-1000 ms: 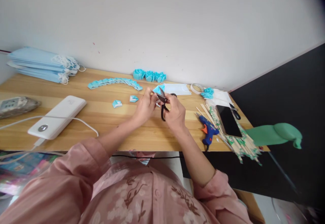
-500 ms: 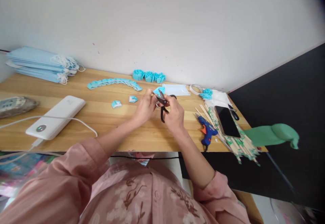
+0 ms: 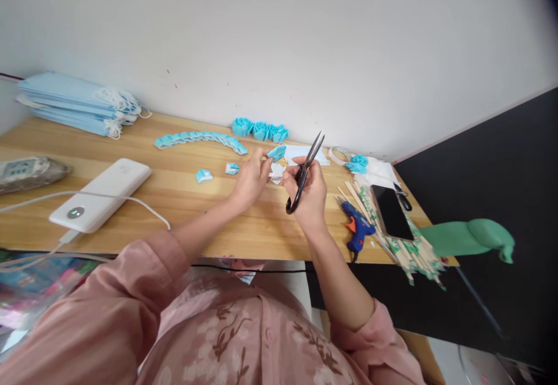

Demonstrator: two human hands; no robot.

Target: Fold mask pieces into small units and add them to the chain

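Note:
My left hand (image 3: pixel 253 177) is closed on a small folded piece of blue mask fabric (image 3: pixel 276 153), pinched at the fingertips. My right hand (image 3: pixel 310 194) holds black-handled scissors (image 3: pixel 306 167) in the palm, blades together and pointing up and away. Its thumb and finger reach toward a white piece (image 3: pixel 276 172) between the hands; whether they grip it is hard to see. Left of my hands lie two small folded blue pieces (image 3: pixel 232 168). A braided blue strip (image 3: pixel 200 139) and three blue fabric roses (image 3: pixel 260 131) sit farther back.
A stack of face masks (image 3: pixel 78 104) and a white power bank (image 3: pixel 100 196) with a cable stand left. On the right are a blue glue gun (image 3: pixel 358 227), wooden sticks (image 3: pixel 421 257), a phone (image 3: pixel 391 211), a tape roll (image 3: pixel 339 155) and another blue rose (image 3: pixel 357 164).
The scissors have come away from the blue piece and swung upright in my right hand, their blades now together. A white part now shows between my hands. The view has shifted slightly.

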